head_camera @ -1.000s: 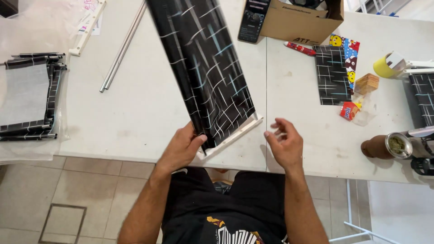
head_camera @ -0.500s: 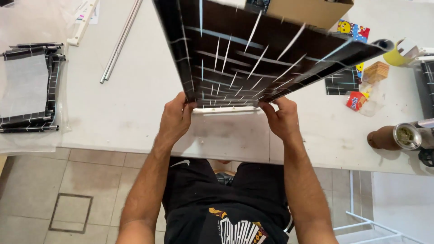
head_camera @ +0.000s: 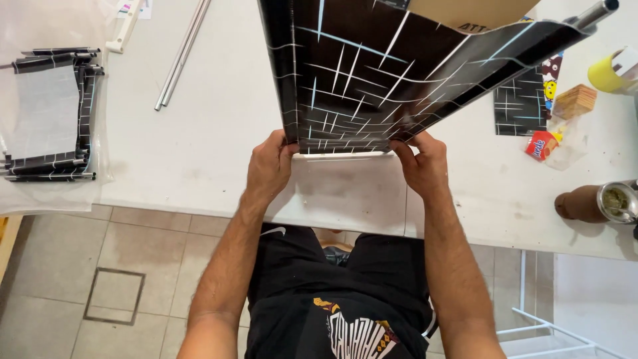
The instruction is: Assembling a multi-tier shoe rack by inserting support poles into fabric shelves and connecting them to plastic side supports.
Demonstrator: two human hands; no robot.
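The left hand (head_camera: 269, 165) and the right hand (head_camera: 420, 163) grip the near edge of the black sheet (head_camera: 372, 73), fingers closed on it. The sheet is lifted above the white bench (head_camera: 199, 133), with a white strip (head_camera: 342, 155) at its near edge.

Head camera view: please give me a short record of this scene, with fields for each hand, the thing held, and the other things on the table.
left hand: grips the near left corner of the black sheet
right hand: grips the near right corner of the black sheet
black sheet: glossy, with thin white lines, lifted off the white table and bowed
white strip: along the sheet's near edge, between the hands
metal rods: lying far left on the table
folded black pieces: stacked at the table's left end
yellow cup: at right
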